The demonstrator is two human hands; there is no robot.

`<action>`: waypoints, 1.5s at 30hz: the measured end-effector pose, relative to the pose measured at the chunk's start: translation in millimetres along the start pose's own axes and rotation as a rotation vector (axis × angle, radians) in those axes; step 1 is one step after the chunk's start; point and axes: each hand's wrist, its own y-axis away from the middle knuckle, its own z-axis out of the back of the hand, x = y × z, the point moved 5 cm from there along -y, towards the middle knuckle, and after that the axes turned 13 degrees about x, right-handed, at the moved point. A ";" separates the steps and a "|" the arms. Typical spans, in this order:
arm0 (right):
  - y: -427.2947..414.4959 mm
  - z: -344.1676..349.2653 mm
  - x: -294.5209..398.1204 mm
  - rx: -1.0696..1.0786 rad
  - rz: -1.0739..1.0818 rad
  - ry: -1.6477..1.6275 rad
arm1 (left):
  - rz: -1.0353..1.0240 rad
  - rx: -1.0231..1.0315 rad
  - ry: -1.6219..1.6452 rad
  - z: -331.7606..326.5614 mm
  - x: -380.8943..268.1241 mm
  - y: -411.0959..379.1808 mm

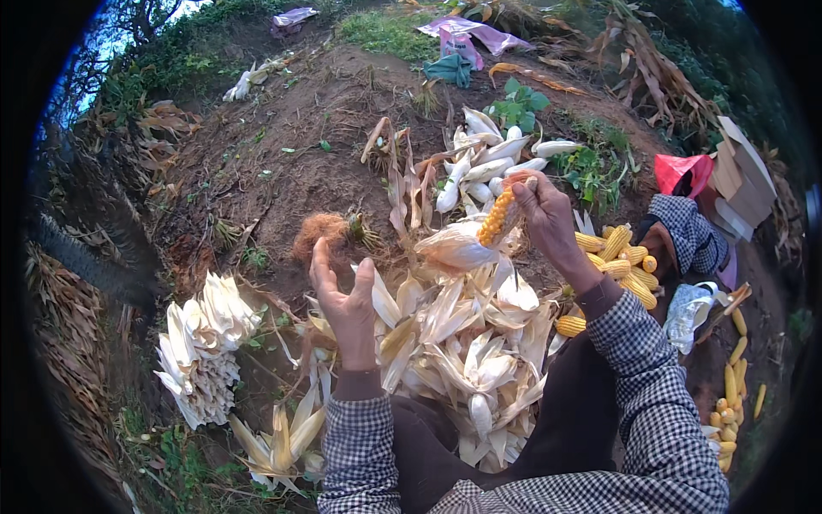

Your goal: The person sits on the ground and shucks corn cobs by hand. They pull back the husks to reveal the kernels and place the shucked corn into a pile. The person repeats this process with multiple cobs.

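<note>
In my right hand, raised in front of me, is an ear of corn. Its yellow kernels are bare on one side, and reddish silk shows at my fingers. Just below it a pale husk spreads open over a large pile of loose corn husks between my legs. My left hand is held up with thumb and fingers apart. Beside its fingertips is a brown tuft of corn silk; whether they touch is unclear.
Unhusked ears lie heaped ahead. To my right are husked yellow ears, checked cloth and a clear plastic bag; more ears lie farther right. Stacked pale husks sit at left. Corn stubble juts from the soil.
</note>
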 end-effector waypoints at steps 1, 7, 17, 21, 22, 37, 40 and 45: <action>3.9 -5.8 2.8 0.045 -0.020 -0.023 | -0.037 0.122 -0.172 -25.9 -12.7 5.5; 13.4 -32.4 16.2 0.154 -0.107 -0.545 | -0.015 0.829 -0.034 -110.8 0.1 22.9; 18.2 -79.6 -1.1 -0.031 -0.502 -1.217 | 0.193 0.504 -0.085 -107.9 2.4 34.0; 20.2 -89.0 -5.7 -0.028 -0.528 -1.298 | 0.135 0.441 -0.155 -112.7 -3.5 39.6; 18.9 -88.7 -5.2 -0.064 -0.557 -1.299 | 0.069 0.440 -0.169 -116.9 -5.1 40.5; 3.4 -49.6 16.1 -0.034 -0.362 -1.218 | -0.137 0.529 0.047 -135.9 -24.1 37.7; -10.2 -23.5 30.7 -0.039 -0.195 -1.164 | -0.059 0.494 0.011 -130.7 -35.3 42.7; -12.6 -0.8 8.4 -0.210 -0.237 -1.136 | -0.169 0.568 -0.229 -131.9 -38.8 52.1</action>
